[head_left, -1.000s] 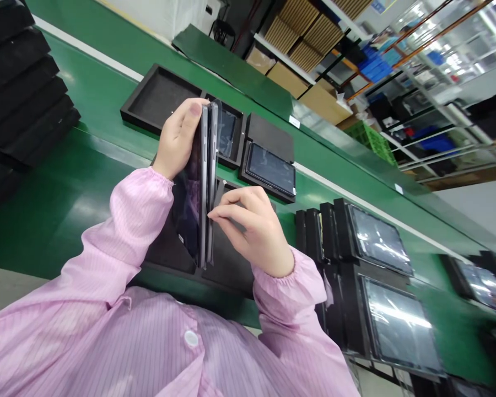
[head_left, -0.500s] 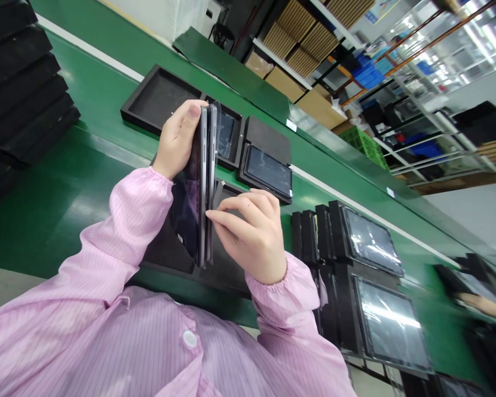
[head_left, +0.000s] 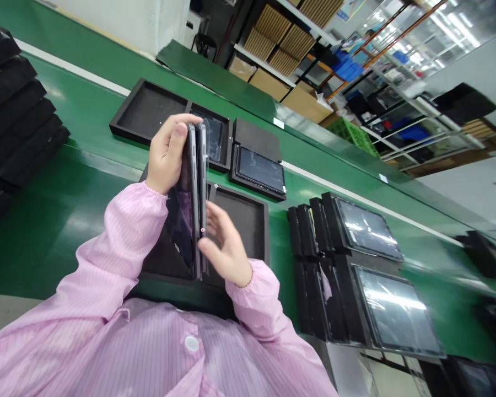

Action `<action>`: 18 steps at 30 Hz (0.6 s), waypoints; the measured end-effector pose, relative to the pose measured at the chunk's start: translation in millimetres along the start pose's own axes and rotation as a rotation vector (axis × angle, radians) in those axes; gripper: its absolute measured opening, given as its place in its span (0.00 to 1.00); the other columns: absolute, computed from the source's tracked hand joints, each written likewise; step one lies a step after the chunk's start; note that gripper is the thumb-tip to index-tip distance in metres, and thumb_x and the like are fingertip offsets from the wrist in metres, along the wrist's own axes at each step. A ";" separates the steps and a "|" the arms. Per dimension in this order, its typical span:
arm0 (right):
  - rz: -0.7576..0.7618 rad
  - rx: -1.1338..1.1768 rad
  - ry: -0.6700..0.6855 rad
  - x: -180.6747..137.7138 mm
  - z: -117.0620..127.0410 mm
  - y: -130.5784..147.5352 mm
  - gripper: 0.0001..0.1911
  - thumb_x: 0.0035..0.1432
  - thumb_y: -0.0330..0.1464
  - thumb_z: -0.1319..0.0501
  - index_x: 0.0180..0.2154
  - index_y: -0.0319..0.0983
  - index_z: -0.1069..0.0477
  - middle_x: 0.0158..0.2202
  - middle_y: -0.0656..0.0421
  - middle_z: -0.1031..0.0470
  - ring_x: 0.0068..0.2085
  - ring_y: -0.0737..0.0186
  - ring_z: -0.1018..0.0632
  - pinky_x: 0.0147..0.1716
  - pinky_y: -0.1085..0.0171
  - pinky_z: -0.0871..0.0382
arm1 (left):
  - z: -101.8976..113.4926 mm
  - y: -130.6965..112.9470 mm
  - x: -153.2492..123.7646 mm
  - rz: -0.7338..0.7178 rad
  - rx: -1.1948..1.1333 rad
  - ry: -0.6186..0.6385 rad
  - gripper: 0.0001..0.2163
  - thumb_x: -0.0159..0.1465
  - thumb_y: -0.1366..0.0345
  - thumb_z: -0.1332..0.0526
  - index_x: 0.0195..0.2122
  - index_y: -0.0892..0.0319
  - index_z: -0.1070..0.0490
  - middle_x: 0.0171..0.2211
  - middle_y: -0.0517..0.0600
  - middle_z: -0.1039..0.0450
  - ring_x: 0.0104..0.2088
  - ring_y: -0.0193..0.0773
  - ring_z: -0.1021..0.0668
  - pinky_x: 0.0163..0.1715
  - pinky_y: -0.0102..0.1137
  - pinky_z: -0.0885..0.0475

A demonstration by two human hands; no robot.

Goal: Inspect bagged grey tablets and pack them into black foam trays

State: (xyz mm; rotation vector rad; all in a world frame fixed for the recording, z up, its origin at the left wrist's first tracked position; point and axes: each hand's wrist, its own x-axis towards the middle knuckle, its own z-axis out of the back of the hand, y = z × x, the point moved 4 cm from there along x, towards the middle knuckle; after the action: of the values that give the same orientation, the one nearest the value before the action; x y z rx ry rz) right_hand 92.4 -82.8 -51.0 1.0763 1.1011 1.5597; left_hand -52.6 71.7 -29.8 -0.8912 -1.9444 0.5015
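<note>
Head view: the left hand [head_left: 167,154] is raised above the empty black tray [head_left: 248,212], wrist bent back out of its pink sleeve [head_left: 124,237]. It is closed around the upper end of two tablets [head_left: 193,182], thumb lying along the near edge and fingers wrapped over the far face. The tablets stand upright and edge-on to the camera, pressed flat together, their lower ends over the tray's left side. The right hand [head_left: 227,248] sits low over the tray's near rim, palm turned towards the tablets. Its thumb is on their lower edge and its fingers are spread loosely behind. The slabs hide the fingertips, so it may be pinching or only steadying them. Beyond the tray's far rim lies a tray holding a screen [head_left: 258,171]. To the tray's right stand stacked trays with screens [head_left: 355,259], all on the green belt [head_left: 86,110].
</note>
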 end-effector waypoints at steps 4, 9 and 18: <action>-0.039 0.137 0.151 -6.7 -11.3 -22.2 0.41 0.59 0.54 0.39 0.67 0.44 0.45 0.64 0.51 0.34 0.63 0.51 0.30 0.55 0.57 0.27 | -2.4 -9.0 2.2 -0.014 0.017 0.079 0.17 0.62 0.46 0.39 0.37 0.55 0.28 0.34 0.48 0.26 0.37 0.37 0.21 0.40 0.34 0.27; -0.032 -0.011 0.165 -3.6 -5.5 -18.3 0.32 0.66 0.51 0.46 0.65 0.42 0.40 0.66 0.54 0.36 0.66 0.54 0.33 0.63 0.58 0.36 | -6.9 -19.7 0.0 -0.016 0.012 0.088 0.18 0.65 0.45 0.43 0.35 0.57 0.30 0.40 0.53 0.22 0.42 0.40 0.21 0.46 0.37 0.28; -0.090 -0.389 -0.197 9.1 38.7 -8.1 0.15 0.60 0.38 0.42 0.46 0.37 0.28 0.29 0.58 0.24 0.30 0.57 0.24 0.36 0.59 0.29 | 30.8 -17.0 11.7 -0.056 0.023 -0.094 0.19 0.67 0.46 0.43 0.31 0.58 0.33 0.25 0.48 0.29 0.25 0.34 0.30 0.31 0.31 0.34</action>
State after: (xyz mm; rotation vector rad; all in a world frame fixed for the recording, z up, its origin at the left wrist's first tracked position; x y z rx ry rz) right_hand 129.3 -66.0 -49.0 0.8789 0.6683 1.4838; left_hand -89.6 69.6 -27.6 -0.8092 -2.0388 0.5401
